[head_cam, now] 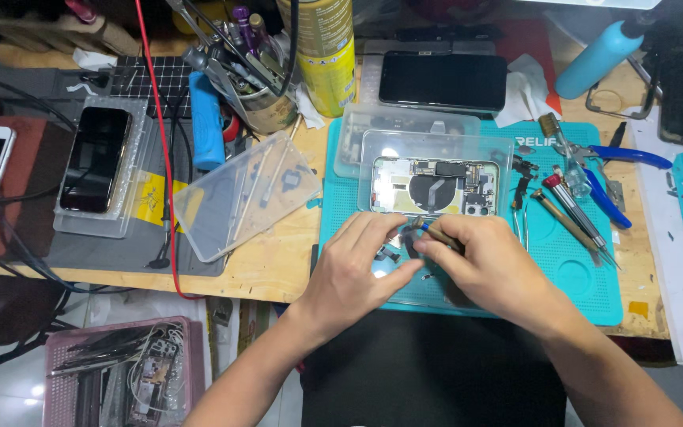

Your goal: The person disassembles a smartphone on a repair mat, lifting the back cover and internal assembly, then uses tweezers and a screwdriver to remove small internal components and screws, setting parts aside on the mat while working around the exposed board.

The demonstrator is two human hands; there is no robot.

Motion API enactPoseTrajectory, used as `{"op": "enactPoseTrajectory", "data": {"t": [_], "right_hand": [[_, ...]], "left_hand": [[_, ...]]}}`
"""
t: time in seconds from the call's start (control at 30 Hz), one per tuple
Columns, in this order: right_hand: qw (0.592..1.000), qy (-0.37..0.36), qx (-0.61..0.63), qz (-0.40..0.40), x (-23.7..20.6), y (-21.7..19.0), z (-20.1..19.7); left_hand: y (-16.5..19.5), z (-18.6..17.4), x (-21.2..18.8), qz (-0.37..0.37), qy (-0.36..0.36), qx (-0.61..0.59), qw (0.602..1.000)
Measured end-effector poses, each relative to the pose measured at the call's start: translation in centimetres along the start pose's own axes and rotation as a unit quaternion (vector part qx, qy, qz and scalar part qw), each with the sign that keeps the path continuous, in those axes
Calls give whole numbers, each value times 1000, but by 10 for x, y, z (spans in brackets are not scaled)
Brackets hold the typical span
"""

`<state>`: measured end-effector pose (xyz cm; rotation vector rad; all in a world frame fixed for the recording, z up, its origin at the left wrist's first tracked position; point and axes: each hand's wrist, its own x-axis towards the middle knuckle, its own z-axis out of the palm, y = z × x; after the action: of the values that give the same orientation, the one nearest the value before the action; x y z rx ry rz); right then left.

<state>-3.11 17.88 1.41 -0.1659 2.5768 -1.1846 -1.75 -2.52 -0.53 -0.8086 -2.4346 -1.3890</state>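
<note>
Both hands meet just below opened phone (434,187) on teal mat (579,277). Right hand (480,265) pinched shut on thin tool (436,233); left hand (357,269) curled w/ fingertips on small part, can't tell which. Prob. light, fragile; hold by edges.

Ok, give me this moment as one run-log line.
left hand: steadies small part on teal mat | right hand: holds slim tool, tip at part | opened phone: in clear tray, behind hands
</note>
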Motion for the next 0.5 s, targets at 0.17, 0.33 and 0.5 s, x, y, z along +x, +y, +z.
{"op": "enactPoseTrajectory", "data": {"t": [0.17,0.33,0.5], "right_hand": [[1000,-4,-14,-26,0,0,-5],[994,-80,-75,-20,-2,4,-15],[996,-65,-61,-25,-6,1,-26]], "left_hand": [[1,-11,1,21,-22,1,1000],[-2,-26,-1,8,-34,66,997],[-3,-22,2,15,-29,77,996]]}}
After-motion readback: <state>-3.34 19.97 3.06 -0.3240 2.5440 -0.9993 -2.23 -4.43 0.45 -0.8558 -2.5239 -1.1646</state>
